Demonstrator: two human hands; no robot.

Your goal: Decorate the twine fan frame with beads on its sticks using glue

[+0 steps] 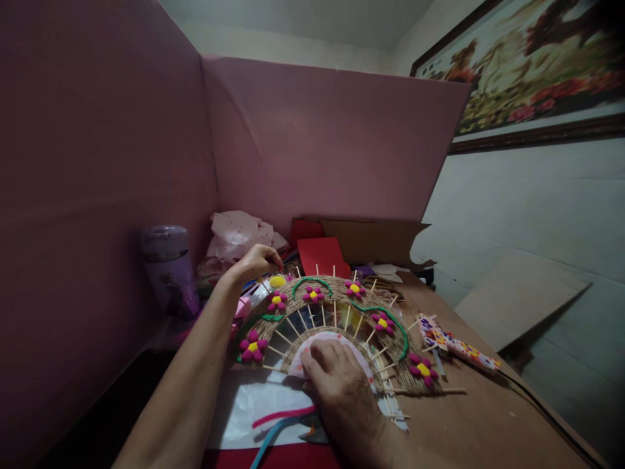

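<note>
A half-round woven twine fan (293,293) on thin wooden sticks lies in front of me, with magenta and yellow flowers (313,294) and green stems (404,339) on it. My right hand (336,378) rests over the pink half-circle (359,358) at its centre, fingers bent and gripping there. Beyond the fan's upper left edge, my left hand (258,259) is closed in a pinch near a stick tip. What sits between those fingertips is too small to make out. Below the fan lie a magenta strip (283,415) and a blue strip (268,443).
A flower-patterned glue gun (456,345) with a black cord lies on the brown table (512,417) at right. At left stands a purple tumbler (168,270). Red card (322,256), cardboard (375,241) and a pink bag (239,234) are behind, before pink partitions (322,143).
</note>
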